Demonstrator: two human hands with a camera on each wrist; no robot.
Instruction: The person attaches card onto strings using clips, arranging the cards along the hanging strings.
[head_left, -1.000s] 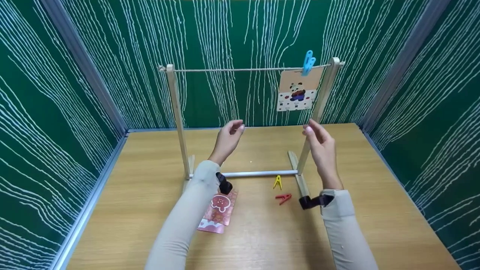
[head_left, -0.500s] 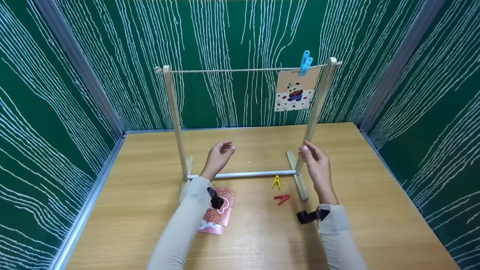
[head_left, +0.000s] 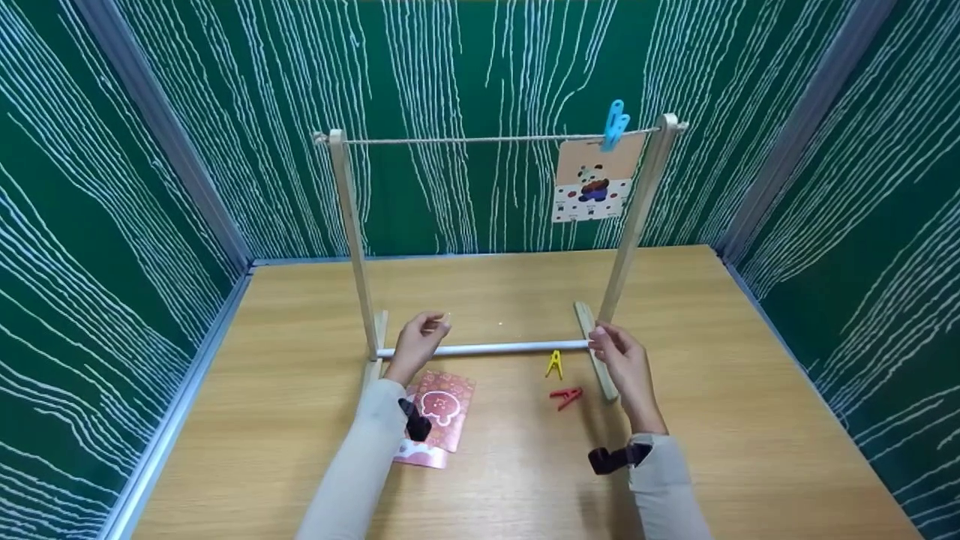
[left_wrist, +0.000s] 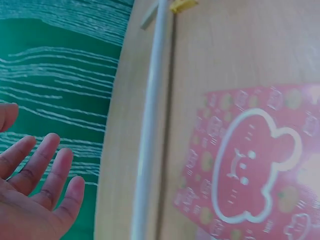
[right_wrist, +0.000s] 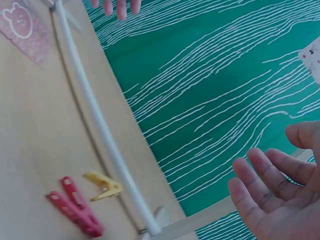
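My left hand [head_left: 418, 343] hovers near the left end of the rack's white bar [head_left: 517, 347], fingers loosely bent around nothing. Just below its wrist lie two overlapping cards; the upper red card [left_wrist: 250, 165] has a white-outlined bear on it. My right hand [head_left: 624, 365] is by the foot of the right post, also holding nothing, its fingers relaxed in the right wrist view. To its left on the table are a yellow clothespin [head_left: 554, 364] and a red clothespin [right_wrist: 75, 207]. A blue clothespin [head_left: 615, 126] pins a panda card [head_left: 592, 180] to the string, close to the right post.
The wooden rack [head_left: 349, 240] stands on the table [head_left: 510, 465], with a string [head_left: 465, 140] tied between its post tops. Green walls [head_left: 420, 195] with white streaks enclose the back and both sides. A pink-and-white card [head_left: 421, 453] shows partly from under the red one.
Both hands have come down from below the string toward the white bar, the left also drifting left. The cards and clothespins have stayed in place.
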